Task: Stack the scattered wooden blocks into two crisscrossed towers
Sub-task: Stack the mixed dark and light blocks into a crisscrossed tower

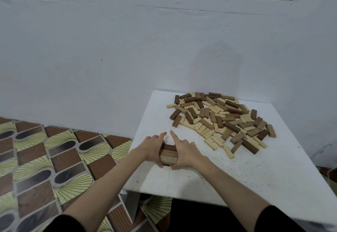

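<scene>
A low stack of brown wooden blocks stands on the near left part of the white table. My left hand presses against its left side, and my right hand presses against its right side. Both index fingers point forward past the stack, and the thumbs reach round its near face. A large heap of scattered light and dark wooden blocks lies on the far right part of the table, apart from both hands.
A white wall rises right behind the table. Left of the table the floor has patterned brown and green tiles. The table's near edge runs just in front of my forearms.
</scene>
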